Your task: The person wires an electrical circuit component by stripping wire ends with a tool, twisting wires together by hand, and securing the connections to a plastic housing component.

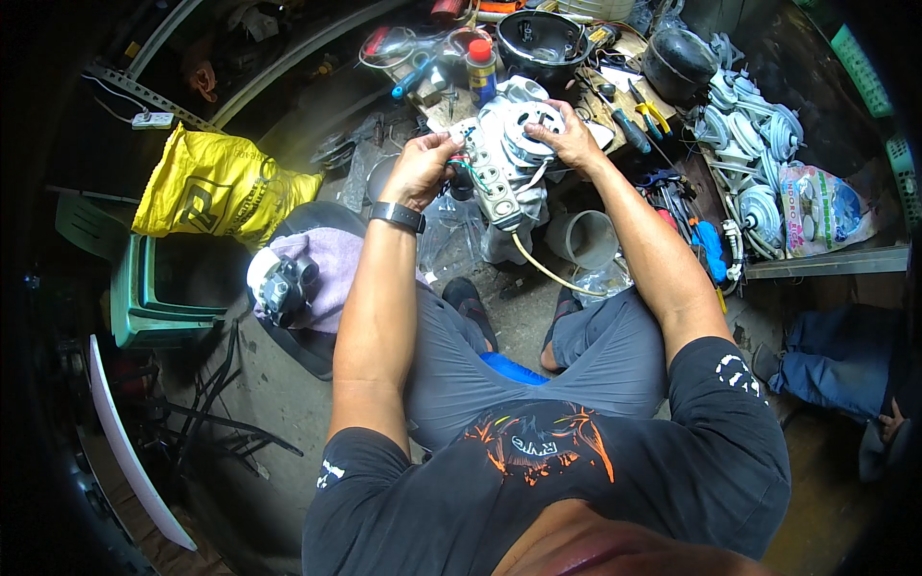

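My right hand (574,144) grips a round white housing (530,134), which looks like a fan motor part with a slotted face. My left hand (424,165) is closed in a pinch. Thin coloured wires (462,161) come out at its fingertips, beside the upper end of a white power strip (496,197). That strip lies slanted below the housing, and its pale cable (543,269) curves down to the right. Under both sits a white plastic bag (523,216). A small dark round part under my left fingers is mostly hidden.
Close beyond my hands stand a spray can with a red cap (480,72) and a black pot (543,43). Pliers (651,115) and screwdrivers lie to the right, near piled white fan parts (749,125). A yellow sack (216,187) and a towel-draped stool (322,274) are left.
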Demonstrator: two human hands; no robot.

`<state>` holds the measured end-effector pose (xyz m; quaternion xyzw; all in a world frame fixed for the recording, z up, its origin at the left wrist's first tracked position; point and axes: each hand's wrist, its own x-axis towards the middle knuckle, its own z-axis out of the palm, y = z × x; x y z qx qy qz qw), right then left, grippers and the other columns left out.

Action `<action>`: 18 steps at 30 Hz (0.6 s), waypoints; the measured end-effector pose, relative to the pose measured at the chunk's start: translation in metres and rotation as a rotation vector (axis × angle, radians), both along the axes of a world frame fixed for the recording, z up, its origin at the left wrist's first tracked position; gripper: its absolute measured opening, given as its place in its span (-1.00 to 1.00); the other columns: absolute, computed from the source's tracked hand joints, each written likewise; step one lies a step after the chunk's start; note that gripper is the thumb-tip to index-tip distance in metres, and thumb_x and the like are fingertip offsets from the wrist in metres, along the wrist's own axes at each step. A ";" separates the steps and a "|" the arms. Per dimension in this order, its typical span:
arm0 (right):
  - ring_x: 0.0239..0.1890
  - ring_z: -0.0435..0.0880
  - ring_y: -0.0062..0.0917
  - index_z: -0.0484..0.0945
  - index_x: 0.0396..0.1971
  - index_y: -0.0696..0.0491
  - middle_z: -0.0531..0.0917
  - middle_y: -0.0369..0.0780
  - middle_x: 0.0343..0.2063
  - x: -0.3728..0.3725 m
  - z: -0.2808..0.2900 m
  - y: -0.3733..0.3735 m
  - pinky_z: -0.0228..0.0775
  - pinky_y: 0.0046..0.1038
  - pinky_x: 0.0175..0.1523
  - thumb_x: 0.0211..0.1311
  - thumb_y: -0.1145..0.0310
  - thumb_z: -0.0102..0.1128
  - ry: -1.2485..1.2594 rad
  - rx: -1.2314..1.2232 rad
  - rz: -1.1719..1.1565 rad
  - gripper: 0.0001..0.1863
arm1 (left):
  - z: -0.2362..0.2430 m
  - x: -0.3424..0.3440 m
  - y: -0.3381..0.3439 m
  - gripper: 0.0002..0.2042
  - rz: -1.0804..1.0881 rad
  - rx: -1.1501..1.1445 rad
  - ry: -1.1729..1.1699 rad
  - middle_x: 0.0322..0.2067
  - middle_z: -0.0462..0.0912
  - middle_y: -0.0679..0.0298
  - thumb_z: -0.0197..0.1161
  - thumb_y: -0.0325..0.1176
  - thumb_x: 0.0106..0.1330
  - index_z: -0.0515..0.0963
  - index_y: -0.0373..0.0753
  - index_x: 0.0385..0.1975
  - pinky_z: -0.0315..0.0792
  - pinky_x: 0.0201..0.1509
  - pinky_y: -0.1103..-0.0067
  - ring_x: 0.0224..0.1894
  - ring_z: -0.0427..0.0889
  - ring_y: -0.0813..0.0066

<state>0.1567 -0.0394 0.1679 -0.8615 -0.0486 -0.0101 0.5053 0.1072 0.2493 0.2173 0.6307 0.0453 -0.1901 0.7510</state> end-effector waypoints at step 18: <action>0.12 0.56 -0.41 0.36 0.27 0.10 0.58 -0.08 0.09 0.006 -0.009 -0.002 0.39 -0.39 0.22 0.00 -0.14 0.52 -0.048 -0.026 0.000 -0.07 | -0.001 0.003 0.000 -0.58 -0.006 -0.006 -0.015 -0.19 0.69 0.29 0.38 -0.27 0.29 0.50 -0.39 0.05 0.42 -0.19 0.65 -0.22 0.61 0.62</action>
